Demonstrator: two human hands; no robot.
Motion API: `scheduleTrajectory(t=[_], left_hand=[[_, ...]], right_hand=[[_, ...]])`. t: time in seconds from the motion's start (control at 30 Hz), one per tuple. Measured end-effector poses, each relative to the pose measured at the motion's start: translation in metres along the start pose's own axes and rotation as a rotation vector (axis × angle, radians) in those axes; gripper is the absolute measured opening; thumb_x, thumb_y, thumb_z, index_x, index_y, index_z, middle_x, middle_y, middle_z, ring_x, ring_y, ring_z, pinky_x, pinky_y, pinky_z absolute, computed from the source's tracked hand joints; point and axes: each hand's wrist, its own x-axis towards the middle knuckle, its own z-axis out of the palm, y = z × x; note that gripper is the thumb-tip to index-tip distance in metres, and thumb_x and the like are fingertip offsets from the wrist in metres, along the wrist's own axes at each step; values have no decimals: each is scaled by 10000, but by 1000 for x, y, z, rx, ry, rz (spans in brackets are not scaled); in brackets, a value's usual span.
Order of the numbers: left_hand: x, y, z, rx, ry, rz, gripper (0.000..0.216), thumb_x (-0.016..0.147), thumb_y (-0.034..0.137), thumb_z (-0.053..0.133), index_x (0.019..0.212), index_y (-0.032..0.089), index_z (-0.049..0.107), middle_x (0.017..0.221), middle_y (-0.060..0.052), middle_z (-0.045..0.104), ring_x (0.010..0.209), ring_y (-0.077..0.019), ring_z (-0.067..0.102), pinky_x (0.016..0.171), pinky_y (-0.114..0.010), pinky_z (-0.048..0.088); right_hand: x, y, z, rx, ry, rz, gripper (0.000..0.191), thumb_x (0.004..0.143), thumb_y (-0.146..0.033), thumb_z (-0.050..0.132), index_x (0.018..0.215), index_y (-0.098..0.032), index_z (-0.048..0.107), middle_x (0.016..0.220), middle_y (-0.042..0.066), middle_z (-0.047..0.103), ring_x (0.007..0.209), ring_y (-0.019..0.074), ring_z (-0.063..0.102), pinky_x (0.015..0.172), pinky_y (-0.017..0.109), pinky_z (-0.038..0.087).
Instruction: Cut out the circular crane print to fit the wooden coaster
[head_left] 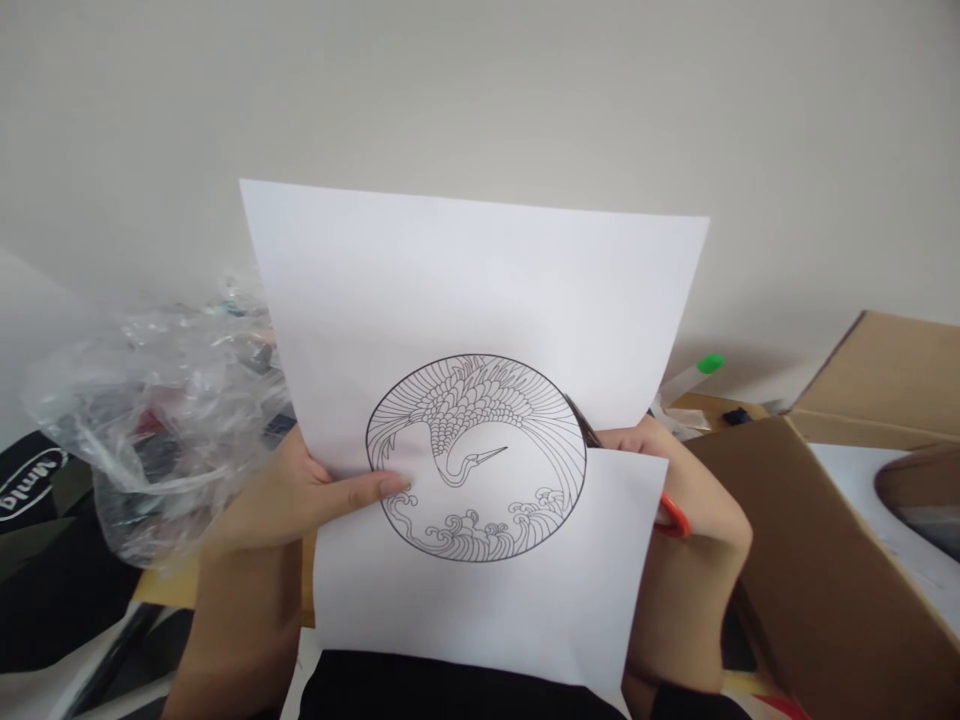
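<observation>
A white sheet of paper (pixel 480 300) is held up in front of me, printed with a round line drawing of a crane over waves (pixel 476 458). My left hand (pixel 300 495) pinches the sheet's left edge, thumb lying across the drawing's left rim. My right hand (pixel 694 540) grips orange-handled scissors (pixel 673 518) at the sheet's right edge. A cut runs in from the right edge to the circle, and the dark blades (pixel 583 425) show at the circle's upper right. Most of the scissors are hidden behind the paper.
Crumpled clear plastic bags (pixel 150 420) lie at the left over dark items. Open cardboard boxes (pixel 847 540) stand at the right. A green-capped tube (pixel 701 368) lies behind the paper. A pale wall fills the background.
</observation>
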Motion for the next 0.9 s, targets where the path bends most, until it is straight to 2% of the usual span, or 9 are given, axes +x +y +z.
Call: scheduleTrajectory(t=[0.3, 0.6, 0.73, 0.9], left_hand=[[-1, 1, 0, 25, 5, 0, 441, 533, 427, 832, 816, 171, 609, 931, -74, 746, 1020, -320, 667, 893, -437, 548], [0, 2, 0, -31, -35, -14, 398, 542, 336, 832, 826, 171, 605, 986, -91, 740, 1020, -342, 663, 891, -474, 547], [0, 2, 0, -4, -13, 3, 376, 551, 326, 829, 821, 178, 613, 965, -77, 746, 1010, -312, 673, 914, -461, 540], [4, -3, -1, 6, -45, 31, 335, 565, 344, 810, 801, 194, 625, 957, -70, 750, 1027, -309, 667, 906, -441, 552]], right_hand=[[1, 2, -2, 31, -11, 12, 333, 728, -296, 712, 489, -155, 529, 506, -41, 392, 479, 69, 338, 398, 196, 254], [-1, 4, -1, 53, 31, 33, 370, 730, -287, 701, 464, -161, 476, 504, -44, 350, 468, 65, 322, 369, 184, 238], [1, 3, -1, 68, 15, 34, 346, 731, -285, 697, 490, -161, 482, 508, -46, 359, 466, 61, 307, 376, 184, 231], [4, 1, -1, 47, -42, -7, 364, 770, -316, 664, 506, -160, 468, 497, -54, 355, 436, 48, 270, 367, 187, 186]])
